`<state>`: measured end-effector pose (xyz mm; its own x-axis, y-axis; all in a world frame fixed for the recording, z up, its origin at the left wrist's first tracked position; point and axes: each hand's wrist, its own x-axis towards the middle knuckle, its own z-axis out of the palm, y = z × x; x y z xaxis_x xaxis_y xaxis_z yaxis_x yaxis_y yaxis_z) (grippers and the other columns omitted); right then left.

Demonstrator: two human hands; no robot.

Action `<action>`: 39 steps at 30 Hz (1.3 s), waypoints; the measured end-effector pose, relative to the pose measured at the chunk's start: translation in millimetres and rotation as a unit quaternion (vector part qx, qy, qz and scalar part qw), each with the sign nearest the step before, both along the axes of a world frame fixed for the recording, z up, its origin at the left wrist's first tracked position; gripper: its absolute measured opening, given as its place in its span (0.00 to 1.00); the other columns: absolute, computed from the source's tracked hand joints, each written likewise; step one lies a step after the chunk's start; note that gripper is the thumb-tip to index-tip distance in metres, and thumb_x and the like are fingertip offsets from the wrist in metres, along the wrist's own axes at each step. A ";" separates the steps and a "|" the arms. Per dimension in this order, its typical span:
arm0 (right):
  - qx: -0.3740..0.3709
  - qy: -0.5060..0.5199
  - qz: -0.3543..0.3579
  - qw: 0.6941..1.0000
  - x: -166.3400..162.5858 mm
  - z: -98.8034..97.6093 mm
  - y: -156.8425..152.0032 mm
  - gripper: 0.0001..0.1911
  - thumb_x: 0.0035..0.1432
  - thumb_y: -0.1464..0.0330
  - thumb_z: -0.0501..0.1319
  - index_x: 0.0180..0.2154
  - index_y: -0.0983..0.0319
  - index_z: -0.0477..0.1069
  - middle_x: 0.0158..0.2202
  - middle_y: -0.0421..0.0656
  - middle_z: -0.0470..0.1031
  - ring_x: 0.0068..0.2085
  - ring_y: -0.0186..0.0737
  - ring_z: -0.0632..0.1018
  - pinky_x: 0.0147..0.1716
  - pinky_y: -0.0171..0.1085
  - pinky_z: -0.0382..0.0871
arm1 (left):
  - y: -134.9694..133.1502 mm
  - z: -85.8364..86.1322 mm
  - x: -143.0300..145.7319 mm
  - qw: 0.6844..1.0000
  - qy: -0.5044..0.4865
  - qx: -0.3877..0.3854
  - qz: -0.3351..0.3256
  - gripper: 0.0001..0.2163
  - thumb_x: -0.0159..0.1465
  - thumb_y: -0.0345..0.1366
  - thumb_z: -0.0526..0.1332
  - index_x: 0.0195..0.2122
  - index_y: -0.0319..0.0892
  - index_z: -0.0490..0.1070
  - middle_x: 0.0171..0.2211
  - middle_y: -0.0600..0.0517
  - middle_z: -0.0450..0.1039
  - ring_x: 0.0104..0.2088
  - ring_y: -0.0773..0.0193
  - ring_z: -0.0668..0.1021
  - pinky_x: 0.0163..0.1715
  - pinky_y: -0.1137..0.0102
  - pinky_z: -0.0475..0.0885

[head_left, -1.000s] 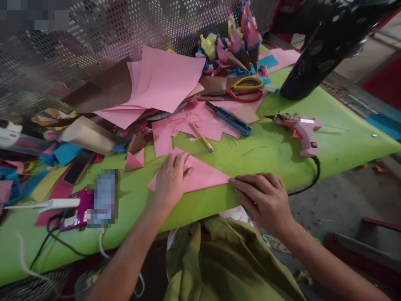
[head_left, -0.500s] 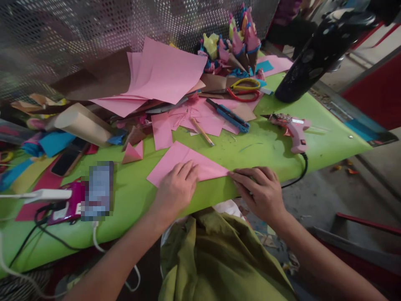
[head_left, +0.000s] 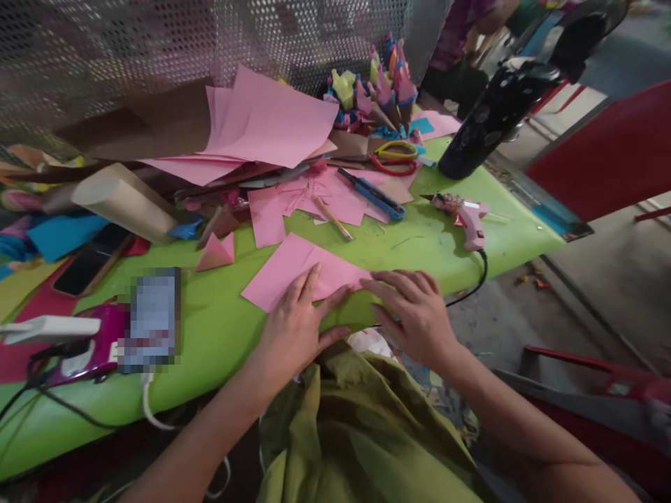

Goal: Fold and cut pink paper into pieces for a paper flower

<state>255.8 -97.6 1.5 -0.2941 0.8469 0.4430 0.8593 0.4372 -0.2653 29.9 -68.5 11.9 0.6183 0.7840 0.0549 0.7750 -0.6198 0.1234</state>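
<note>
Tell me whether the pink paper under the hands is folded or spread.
Folded, at least partly: a crease shows on the paper beside the left hand, and it narrows toward the right hand. The hands hide part.

We take this for a small, makeshift craft workspace, though we cannot tell whether it belongs to a home or a business. A green-covered table [head_left: 430,251] serves as the bench, and on it we see a hot glue gun [head_left: 472,227], scissors [head_left: 394,166], a blue cutter [head_left: 378,200] and a pencil [head_left: 334,219]. Pink paper sheets [head_left: 272,122] lie piled beside a brown paper roll [head_left: 123,206], and colourful paper cones [head_left: 386,94] cluster near the far edge. Behind them we find a perforated metal panel [head_left: 210,42]; to the right, scraps [head_left: 542,283] dot a bare grey floor [head_left: 503,328]. At the near edge lies a pink sheet [head_left: 272,276], partly folded.
</note>
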 end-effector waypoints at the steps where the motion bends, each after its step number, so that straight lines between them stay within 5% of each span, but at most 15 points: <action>1: -0.009 -0.006 0.022 1.000 -7.3 0.3 -1.5 0.21 0.65 0.67 0.59 0.60 0.54 0.69 0.55 0.45 0.77 0.54 0.47 0.75 0.53 0.48 0.64 | -0.2 -0.1 0.0 1.000 -0.003 0.001 0.000 0.29 0.64 0.53 0.59 0.67 0.57 0.60 0.70 0.44 0.54 0.66 0.45 0.61 0.58 0.52 0.71; 5: -0.048 -0.038 0.050 0.997 -23.0 -7.1 -8.4 0.26 0.67 0.65 0.58 0.64 0.56 0.63 0.62 0.46 0.72 0.61 0.45 0.71 0.61 0.47 0.61 | 0.4 -0.8 -0.5 1.000 -0.016 0.006 -0.002 0.28 0.64 0.54 0.59 0.63 0.50 0.67 0.70 0.42 0.55 0.66 0.44 0.62 0.61 0.51 0.68; 11: -0.056 -0.048 0.005 0.997 -4.3 -16.3 -16.2 0.26 0.68 0.66 0.56 0.66 0.56 0.60 0.63 0.47 0.70 0.63 0.45 0.71 0.62 0.49 0.59 | 0.9 -1.9 -9.8 1.000 -0.015 -0.001 -0.018 0.32 0.65 0.54 0.58 0.70 0.58 0.53 0.71 0.46 0.54 0.68 0.47 0.61 0.63 0.51 0.65; 30: -0.043 -0.033 0.032 0.998 3.1 -19.9 -16.5 0.26 0.69 0.66 0.56 0.66 0.56 0.59 0.62 0.46 0.71 0.61 0.46 0.73 0.61 0.47 0.56 | -41.0 3.3 -73.0 0.996 0.052 0.016 0.066 0.27 0.73 0.43 0.47 0.72 0.48 0.48 0.69 0.48 0.58 0.67 0.53 0.64 0.68 0.45 0.46; 39: -0.022 -0.031 0.035 0.999 4.2 -23.5 -13.7 0.24 0.68 0.66 0.57 0.63 0.57 0.62 0.60 0.47 0.73 0.59 0.48 0.73 0.58 0.48 0.58 | -58.5 -1.1 -88.6 0.991 0.027 0.063 0.115 0.27 0.71 0.39 0.51 0.71 0.47 0.51 0.66 0.47 0.64 0.65 0.49 0.68 0.66 0.45 0.54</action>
<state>260.0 -111.3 -22.0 -0.3779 0.8415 0.3861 0.8427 0.4854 -0.2332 -58.7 -127.0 10.8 0.4289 0.8936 0.1327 0.9009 -0.4340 0.0108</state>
